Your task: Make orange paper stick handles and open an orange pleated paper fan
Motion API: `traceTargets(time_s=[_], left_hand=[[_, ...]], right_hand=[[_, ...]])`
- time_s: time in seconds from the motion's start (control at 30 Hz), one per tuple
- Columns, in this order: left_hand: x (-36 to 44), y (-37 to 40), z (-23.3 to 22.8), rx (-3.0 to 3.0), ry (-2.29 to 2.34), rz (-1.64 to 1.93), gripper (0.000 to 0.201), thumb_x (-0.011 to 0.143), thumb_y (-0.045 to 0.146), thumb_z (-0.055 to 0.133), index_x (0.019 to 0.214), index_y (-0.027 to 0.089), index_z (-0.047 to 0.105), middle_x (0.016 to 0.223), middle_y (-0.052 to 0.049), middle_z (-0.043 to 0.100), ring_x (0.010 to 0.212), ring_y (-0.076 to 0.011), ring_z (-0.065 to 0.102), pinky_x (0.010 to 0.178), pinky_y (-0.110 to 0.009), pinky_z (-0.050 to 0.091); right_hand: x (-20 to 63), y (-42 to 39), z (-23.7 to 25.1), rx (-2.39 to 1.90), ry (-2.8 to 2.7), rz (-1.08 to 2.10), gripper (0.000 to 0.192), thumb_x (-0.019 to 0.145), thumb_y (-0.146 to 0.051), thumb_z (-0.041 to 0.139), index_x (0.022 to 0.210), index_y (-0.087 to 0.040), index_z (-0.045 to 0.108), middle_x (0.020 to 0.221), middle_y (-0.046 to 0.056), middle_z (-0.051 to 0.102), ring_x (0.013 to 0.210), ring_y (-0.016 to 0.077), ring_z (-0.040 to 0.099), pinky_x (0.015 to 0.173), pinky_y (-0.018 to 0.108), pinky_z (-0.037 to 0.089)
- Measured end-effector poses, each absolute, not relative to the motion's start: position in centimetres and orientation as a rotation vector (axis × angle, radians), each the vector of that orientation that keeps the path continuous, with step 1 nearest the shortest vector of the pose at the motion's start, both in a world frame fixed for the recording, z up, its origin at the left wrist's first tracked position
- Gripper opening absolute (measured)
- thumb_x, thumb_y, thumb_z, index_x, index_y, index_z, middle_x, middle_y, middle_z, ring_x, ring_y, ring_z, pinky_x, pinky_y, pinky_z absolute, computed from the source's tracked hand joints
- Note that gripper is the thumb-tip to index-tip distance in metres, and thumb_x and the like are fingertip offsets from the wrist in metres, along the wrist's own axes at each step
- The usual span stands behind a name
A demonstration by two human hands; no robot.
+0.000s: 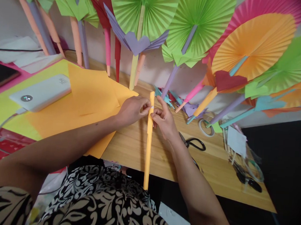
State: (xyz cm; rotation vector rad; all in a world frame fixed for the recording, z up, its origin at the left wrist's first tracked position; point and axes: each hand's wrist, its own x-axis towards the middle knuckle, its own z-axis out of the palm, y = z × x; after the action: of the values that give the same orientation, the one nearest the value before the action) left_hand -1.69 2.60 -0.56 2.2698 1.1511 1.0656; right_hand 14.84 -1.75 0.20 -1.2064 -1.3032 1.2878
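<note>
A slim tube of rolled orange paper [148, 153] stands lengthwise in front of me, its lower end reaching past the table's front edge. My right hand [166, 122] grips its upper part, thumb on the near side and index finger raised. From the other side, my left hand [133, 109] has thumb and fingertips pinched together against the tube. A small whitish patch, perhaps tape, shows on the paper at these fingertips. Under my left forearm lie sheets of orange paper [90, 92]. Black-handled scissors [196, 143] rest beside my right wrist, partly hidden by it.
Pleated paper fans on rolled stems, such as a green fan [156, 14] and an orange fan [257, 41], lean along the wall. A white power bank [41, 92] with a cable lies left. A tape roll [206, 128], paper scraps [191, 109] and another pair of scissors [248, 179] lie right.
</note>
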Motion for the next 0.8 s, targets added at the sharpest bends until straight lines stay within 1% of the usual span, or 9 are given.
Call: traceTargets(time_s=[0.23,0.37,0.47,0.57,0.63,0.8], left_hand=[[-1.76,2.78,-0.79,2.199,1.151,1.046,0.004,0.083,0.018,0.061,0.079,0.02,0.06,0.073,0.0,0.065,0.066,-0.0151,0.055,0.059,-0.027,0.037],[-1.81,2.94,-0.91,2.111,1.15,1.047,0.005,0.081,0.016,0.059,0.078,0.019,0.059,0.072,0.001,0.063,0.065,-0.0136,0.055,0.061,-0.026,0.039],[-1.92,3.01,-0.97,2.039,1.107,1.09,0.005,0.085,0.019,0.058,0.08,0.019,0.061,0.075,0.001,0.066,0.067,-0.0131,0.057,0.064,-0.026,0.041],[-2.09,3.01,-0.94,1.964,1.07,1.146,0.015,0.091,0.028,0.056,0.082,0.019,0.066,0.074,0.001,0.067,0.068,-0.0134,0.058,0.065,-0.026,0.041],[-2.2,2.99,-0.9,1.923,1.054,1.162,0.023,0.093,0.032,0.054,0.077,0.019,0.065,0.071,0.001,0.066,0.067,-0.0132,0.058,0.065,-0.026,0.041],[-2.18,2.91,-0.91,1.882,1.033,1.151,0.036,0.094,0.041,0.051,0.068,0.018,0.062,0.066,0.001,0.064,0.062,-0.0128,0.056,0.062,-0.026,0.04]], right_hand=[[14.81,-1.86,0.65,-1.19,-1.271,1.341,0.094,0.075,-0.025,0.071,0.159,-0.033,0.03,0.07,-0.006,0.057,0.05,0.0112,0.043,0.043,0.026,0.034],[14.8,-1.97,0.94,-1.176,-1.256,1.362,0.092,0.074,-0.026,0.072,0.157,-0.032,0.033,0.069,-0.006,0.056,0.05,0.0108,0.041,0.043,0.025,0.033],[14.96,-1.91,0.87,-1.162,-1.221,1.365,0.088,0.075,-0.027,0.072,0.155,-0.033,0.037,0.067,-0.007,0.053,0.049,0.0109,0.039,0.044,0.025,0.031],[15.15,-1.77,0.67,-1.157,-1.164,1.347,0.082,0.075,-0.027,0.07,0.152,-0.036,0.043,0.068,-0.005,0.053,0.052,0.0118,0.038,0.045,0.025,0.031],[15.21,-1.69,0.61,-1.166,-1.14,1.338,0.08,0.075,-0.027,0.069,0.151,-0.037,0.045,0.071,-0.004,0.057,0.053,0.0124,0.039,0.046,0.025,0.032],[15.19,-1.72,0.81,-1.143,-1.139,1.346,0.087,0.073,-0.027,0.068,0.154,-0.036,0.04,0.075,-0.004,0.061,0.054,0.0121,0.042,0.046,0.024,0.032]])
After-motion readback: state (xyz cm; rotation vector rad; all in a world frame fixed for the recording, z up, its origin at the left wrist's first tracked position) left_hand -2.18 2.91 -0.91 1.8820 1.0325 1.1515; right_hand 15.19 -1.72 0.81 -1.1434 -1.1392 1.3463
